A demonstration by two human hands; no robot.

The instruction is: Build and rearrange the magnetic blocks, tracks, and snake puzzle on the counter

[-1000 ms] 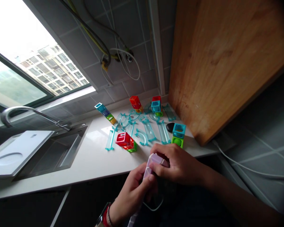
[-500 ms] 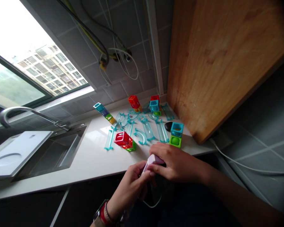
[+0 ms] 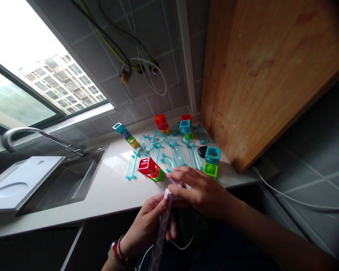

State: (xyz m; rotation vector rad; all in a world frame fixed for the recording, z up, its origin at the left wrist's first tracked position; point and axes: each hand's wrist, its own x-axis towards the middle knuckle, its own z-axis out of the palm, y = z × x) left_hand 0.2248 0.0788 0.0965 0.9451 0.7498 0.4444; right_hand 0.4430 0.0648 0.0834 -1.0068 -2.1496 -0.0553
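Close to the counter's front edge, my left hand point(image 3: 149, 216) is closed around a long pale pink strip point(image 3: 163, 222) with a zigzag pattern, which runs down out of view. My right hand point(image 3: 196, 188) has its fingers bent over a small pale pink piece point(image 3: 180, 184) at the strip's upper end. Whether the two pink parts are joined I cannot tell. A thin white cable point(image 3: 183, 247) hangs below my hands. Just beyond them stand a red and green block stack point(image 3: 149, 168) on the left and a blue and green stack point(image 3: 211, 162) on the right.
Clear teal track pieces point(image 3: 176, 152) lie across the white counter point(image 3: 107, 192). Farther back are more coloured block stacks point(image 3: 161, 123) and a black rounded object point(image 3: 202, 151). At left are a sink with a faucet point(image 3: 45, 135) and a white panel point(image 3: 25, 182). A wooden board point(image 3: 260, 75) leans at right.
My right hand has moved left and its fingers have shifted over the pink piece. My left hand has dropped slightly left, and the long pink strip now shows beneath it.
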